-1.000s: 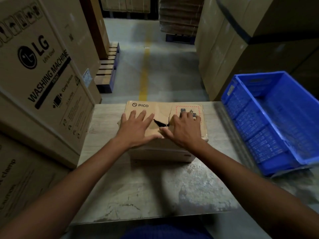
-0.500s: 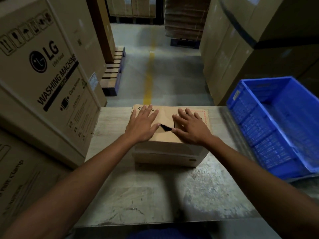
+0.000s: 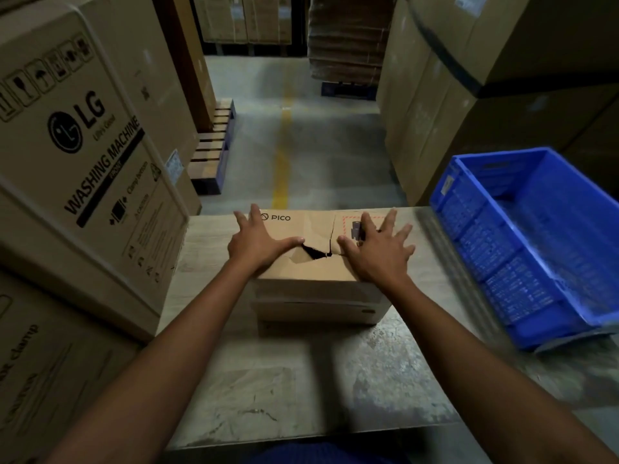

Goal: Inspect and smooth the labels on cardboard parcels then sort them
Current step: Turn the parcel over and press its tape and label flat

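A single brown cardboard parcel printed PICO (image 3: 318, 296) sat at the far edge of the worn grey table (image 3: 301, 380), about midway along it. Both hands lay on its top face. The left hand (image 3: 258, 244) was spread flat over the left half just below the print, and the right hand (image 3: 378, 252) was splayed with straight fingers over the red-dash-bordered label (image 3: 348, 218) on the right half. Neither hand pinched or gripped anything. Between the two thumbs the lid showed one dark jagged tear (image 3: 315, 252), its cardboard edges lifted. By my reading the work was in its smoothing step: the label was being pressed down while the parcel had not yet been sorted, and the one blue plastic crate (image 3: 502, 256) at the table's right edge looked like its likely destination — though that is a guess. How well the label had stuck could not be told, since the hand covered much of it. The count was one parcel, one label, one tear, one crate and two hands. Beyond the table's left edge stood a tall tan LG washing-machine carton (image 3: 83, 145), one of several large cartons around the aisle.
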A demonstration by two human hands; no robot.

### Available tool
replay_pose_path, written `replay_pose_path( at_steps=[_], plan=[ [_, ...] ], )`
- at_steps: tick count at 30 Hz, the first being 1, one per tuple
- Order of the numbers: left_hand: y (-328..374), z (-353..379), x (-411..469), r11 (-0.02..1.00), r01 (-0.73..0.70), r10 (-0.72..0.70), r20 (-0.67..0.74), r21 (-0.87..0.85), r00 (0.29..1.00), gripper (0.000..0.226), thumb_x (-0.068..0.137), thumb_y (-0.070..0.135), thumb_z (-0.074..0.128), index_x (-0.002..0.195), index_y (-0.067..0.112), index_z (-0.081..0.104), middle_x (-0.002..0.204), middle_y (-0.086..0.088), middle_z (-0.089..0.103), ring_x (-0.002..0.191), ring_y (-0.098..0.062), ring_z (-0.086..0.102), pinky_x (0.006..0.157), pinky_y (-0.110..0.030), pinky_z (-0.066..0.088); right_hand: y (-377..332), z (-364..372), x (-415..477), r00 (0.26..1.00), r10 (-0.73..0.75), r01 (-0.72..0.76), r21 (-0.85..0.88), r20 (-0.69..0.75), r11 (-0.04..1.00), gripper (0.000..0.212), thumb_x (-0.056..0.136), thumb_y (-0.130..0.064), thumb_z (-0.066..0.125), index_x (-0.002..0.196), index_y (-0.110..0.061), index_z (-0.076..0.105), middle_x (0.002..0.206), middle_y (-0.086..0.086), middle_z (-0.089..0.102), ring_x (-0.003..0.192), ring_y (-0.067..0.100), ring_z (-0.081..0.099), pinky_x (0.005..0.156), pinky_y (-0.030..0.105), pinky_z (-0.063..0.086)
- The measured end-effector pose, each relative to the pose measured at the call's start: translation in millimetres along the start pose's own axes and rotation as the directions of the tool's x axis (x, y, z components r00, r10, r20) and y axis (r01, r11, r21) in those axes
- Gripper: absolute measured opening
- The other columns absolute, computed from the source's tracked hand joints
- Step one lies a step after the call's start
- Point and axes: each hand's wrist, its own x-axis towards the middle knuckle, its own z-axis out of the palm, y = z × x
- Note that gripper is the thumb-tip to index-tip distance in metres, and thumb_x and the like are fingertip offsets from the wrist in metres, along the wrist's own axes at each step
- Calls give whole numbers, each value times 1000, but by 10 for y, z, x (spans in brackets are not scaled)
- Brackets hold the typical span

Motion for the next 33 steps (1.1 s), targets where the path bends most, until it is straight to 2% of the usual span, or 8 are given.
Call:
replay_pose_path(
  at_steps=[4, 8, 11, 16, 21, 26, 29, 33],
  plan=[
    [-72, 5, -42, 1000, -31, 31, -44, 7, 999, 120, 67, 89, 56, 159, 33, 2, 152, -18, 35, 127, -41, 50, 91, -46, 48, 32, -21, -68, 994, 67, -57, 106, -88, 993, 86, 92, -72, 45, 159, -28, 15, 168, 15, -5, 138, 50, 34, 103, 56, 41],
    [-106, 48, -189, 995, -1, -17, -173, -101, 985, 94, 89, 75, 43, 159, 29, 1, 144, -19, 48, 122, -43, 54, 93, -48, 46, 70, -26, -109, 982, 150, -123, 214, -114, 969, 100, 91, -74, 45, 160, -26, -8, 166, 20, -15, 132, 50, 44, 100, 52, 46],
    [-120, 16, -284, 929, 147, -213, -167, -339, 963, 81, 98, 66, 31, 160, 23, 2, 145, -20, 51, 126, -43, 52, 100, -50, 41, 111, -75, -104, 979, 195, -170, 267, -66, 948, 96, 92, -75, 41, 161, -26, -5, 160, 26, 22, 128, 47, 51, 99, 51, 46],
    [-203, 35, -334, 839, 134, -212, -90, -528, 973, 73, 96, 73, 27, 154, 29, 29, 146, -11, 51, 131, -38, 48, 108, -53, 38, 146, -19, -244, 974, 158, -109, 281, -161, 954, 82, 94, -73, 38, 159, -31, 13, 139, 17, 44, 118, 36, 55, 91, 49, 50],
    [-307, 66, -472, 733, -32, -148, -205, -680, 967, 54, 96, 70, 34, 114, 29, 64, 102, 7, 69, 97, -18, 63, 87, -41, 52, 172, 34, -384, 949, 175, -77, 347, -263, 935, 81, 94, -72, 39, 159, -39, 4, 133, 16, 48, 113, 32, 55, 86, 44, 48],
    [-318, 106, -566, 622, -96, -141, -231, -777, 963, 42, 99, 59, 44, 124, 27, 54, 106, 6, 66, 94, -10, 64, 82, -36, 54, 170, 106, -423, 911, 184, 31, 507, -369, 862, 74, 93, -66, 50, 156, -41, 19, 138, 14, 38, 115, 28, 54, 85, 41, 53],
    [-276, 189, -567, 578, -60, -182, -200, -814, 963, 39, 98, 58, 49, 116, 24, 44, 107, 1, 62, 92, -13, 60, 77, -35, 51, 145, 157, -441, 901, 221, 84, 651, -373, 754, 51, 93, -56, 59, 135, -32, 43, 135, 9, 36, 104, 22, 57, 82, 37, 55],
    [-315, 364, -664, 588, 15, -278, -184, -809, 943, 42, 95, 48, 60, 107, 14, 38, 89, 8, 48, 75, -6, 48, 63, -23, 39, 240, 332, -523, 906, 312, -14, 717, -285, 697, 40, 92, -52, 63, 110, -23, 43, 126, 7, 37, 97, 23, 57, 81, 34, 51]
  ],
)
